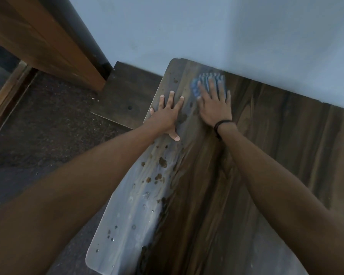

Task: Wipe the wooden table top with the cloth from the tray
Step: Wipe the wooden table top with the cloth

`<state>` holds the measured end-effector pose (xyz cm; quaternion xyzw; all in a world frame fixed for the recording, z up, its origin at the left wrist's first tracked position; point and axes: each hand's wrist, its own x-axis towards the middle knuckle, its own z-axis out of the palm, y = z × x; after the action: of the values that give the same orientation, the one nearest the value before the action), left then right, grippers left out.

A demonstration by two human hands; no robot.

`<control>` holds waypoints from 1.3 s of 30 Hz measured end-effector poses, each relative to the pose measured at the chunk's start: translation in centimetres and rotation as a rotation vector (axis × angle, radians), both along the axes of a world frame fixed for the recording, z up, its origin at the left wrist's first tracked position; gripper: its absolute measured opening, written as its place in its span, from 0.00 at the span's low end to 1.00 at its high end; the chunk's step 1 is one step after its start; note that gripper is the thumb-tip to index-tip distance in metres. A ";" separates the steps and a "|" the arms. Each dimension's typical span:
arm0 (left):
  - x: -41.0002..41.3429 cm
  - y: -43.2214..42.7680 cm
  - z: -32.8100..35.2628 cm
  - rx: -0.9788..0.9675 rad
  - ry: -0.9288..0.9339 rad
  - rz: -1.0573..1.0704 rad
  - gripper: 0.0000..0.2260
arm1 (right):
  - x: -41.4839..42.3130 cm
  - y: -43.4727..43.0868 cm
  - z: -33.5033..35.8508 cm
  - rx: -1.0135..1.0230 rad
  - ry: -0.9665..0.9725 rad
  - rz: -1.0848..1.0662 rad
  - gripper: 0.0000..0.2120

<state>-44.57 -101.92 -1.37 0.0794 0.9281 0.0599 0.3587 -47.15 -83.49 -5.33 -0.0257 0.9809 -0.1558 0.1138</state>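
The wooden table top fills the right and middle of the head view, dark-grained, with brown spots and droplets along its left strip. A blue and white cloth lies near the table's far left corner, by the wall. My right hand presses flat on the cloth with straight fingers; the cloth looks blurred. My left hand rests flat on the table's left edge, fingers spread, thumb on the surface. The tray is not in view.
A pale blue wall runs along the table's far edge. Left of the table lies dark speckled floor with a dark skirting board. A wooden door frame stands at the upper left.
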 end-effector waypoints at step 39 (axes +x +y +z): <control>1.7 -3.1 -1.1 -0.059 -0.024 -0.102 0.67 | -4.4 2.3 -1.0 0.012 0.086 -0.163 0.26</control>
<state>-42.91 -105.04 -2.42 0.1152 0.9199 0.0152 0.3745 -51.55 -81.18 -6.29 0.0484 0.9846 -0.1573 0.0588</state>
